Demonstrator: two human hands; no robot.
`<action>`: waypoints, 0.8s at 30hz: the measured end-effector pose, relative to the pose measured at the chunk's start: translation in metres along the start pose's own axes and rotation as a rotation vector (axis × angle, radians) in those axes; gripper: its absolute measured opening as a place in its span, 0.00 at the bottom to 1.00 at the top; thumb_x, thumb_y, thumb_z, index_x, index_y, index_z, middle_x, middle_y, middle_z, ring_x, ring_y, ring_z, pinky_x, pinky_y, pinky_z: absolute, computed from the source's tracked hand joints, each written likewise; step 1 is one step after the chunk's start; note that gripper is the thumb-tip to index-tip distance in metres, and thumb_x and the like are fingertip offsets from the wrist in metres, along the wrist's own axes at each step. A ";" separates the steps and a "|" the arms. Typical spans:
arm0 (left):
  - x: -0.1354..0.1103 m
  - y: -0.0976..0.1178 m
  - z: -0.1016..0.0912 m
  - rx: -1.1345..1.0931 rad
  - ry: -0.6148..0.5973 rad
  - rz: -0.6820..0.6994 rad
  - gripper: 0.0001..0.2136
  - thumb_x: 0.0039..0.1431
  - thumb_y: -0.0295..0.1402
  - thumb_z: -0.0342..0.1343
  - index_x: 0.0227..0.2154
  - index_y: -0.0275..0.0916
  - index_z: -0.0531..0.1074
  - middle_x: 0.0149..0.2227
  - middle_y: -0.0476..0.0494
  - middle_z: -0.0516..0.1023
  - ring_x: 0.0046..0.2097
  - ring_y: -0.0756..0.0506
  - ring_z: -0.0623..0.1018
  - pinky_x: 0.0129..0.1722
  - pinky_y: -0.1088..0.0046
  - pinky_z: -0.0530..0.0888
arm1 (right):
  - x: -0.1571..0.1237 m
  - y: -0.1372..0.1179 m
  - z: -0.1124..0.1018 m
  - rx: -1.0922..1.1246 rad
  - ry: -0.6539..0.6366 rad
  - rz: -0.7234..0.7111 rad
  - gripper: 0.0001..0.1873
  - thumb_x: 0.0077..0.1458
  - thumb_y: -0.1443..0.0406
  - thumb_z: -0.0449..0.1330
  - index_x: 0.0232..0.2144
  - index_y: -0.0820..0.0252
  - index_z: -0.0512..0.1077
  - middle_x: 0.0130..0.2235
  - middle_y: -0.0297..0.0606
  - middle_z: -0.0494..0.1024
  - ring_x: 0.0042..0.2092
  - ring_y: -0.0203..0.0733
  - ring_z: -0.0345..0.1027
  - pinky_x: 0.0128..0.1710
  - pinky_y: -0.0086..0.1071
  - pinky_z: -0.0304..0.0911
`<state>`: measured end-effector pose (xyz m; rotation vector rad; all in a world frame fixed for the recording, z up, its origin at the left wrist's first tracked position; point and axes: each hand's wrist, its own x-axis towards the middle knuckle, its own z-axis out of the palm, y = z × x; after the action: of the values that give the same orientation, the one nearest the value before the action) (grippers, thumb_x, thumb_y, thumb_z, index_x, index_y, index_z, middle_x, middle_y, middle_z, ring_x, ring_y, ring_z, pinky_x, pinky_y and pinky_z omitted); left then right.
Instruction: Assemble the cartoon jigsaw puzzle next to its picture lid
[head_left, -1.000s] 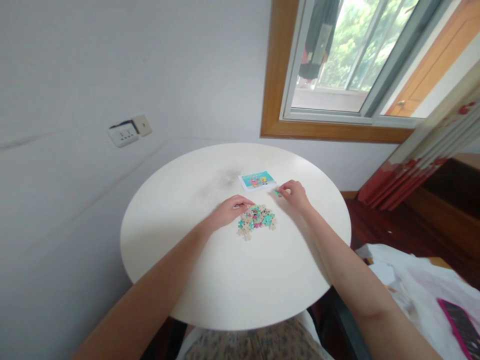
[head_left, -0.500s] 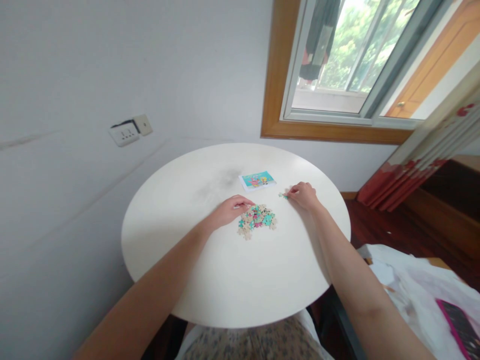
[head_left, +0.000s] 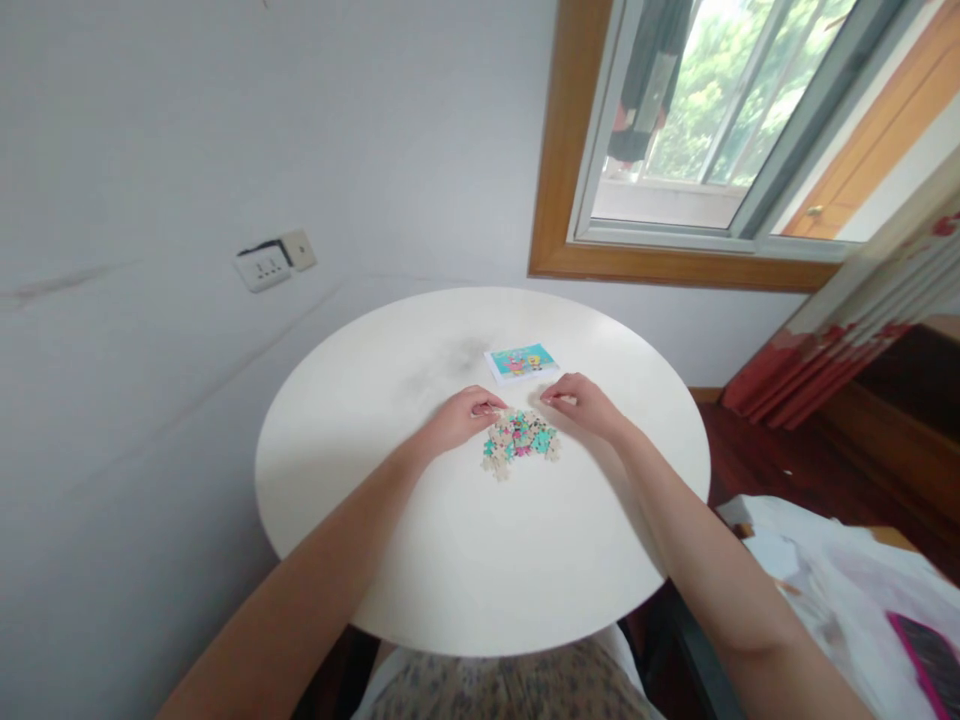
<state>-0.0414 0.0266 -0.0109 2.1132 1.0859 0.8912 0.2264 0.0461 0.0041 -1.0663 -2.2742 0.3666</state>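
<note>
A loose pile of jigsaw puzzle pieces (head_left: 520, 440) in beige, teal and pink lies on the white round table (head_left: 480, 570). My left hand (head_left: 466, 415) is at the pile's upper left edge, thumb and fingers pinched; what is between them, if anything, is too small to make out. Just above the pile's upper right edge, my right hand (head_left: 583, 403) pinches a small pale puzzle piece at its fingertips. Behind the hands lies a teal picture card or booklet (head_left: 523, 361) with cartoon figures.
A wall socket (head_left: 264, 268) is on the left, and a wood-framed window (head_left: 551, 255) is beyond the table. To the right, white plastic bags (head_left: 810, 590) and a pink-edged phone (head_left: 930, 655) lie beside the table. A red-and-white curtain (head_left: 795, 360) hangs farther back.
My right hand has moved left, from a few separate puzzle pieces on the right to the pile's upper edge. My left hand stays by the pile. The view has shifted slightly.
</note>
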 end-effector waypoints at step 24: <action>0.000 -0.003 0.002 0.059 0.008 -0.077 0.16 0.56 0.46 0.53 0.29 0.37 0.76 0.29 0.46 0.77 0.33 0.47 0.74 0.35 0.73 0.69 | 0.001 -0.031 0.019 0.026 -0.084 -0.039 0.11 0.58 0.65 0.54 0.35 0.58 0.78 0.34 0.38 0.77 0.40 0.40 0.67 0.47 0.35 0.58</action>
<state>-0.0410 0.0278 -0.0140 2.1026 1.2026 0.8410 0.1958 0.0276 0.0045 -1.0094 -2.3544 0.4312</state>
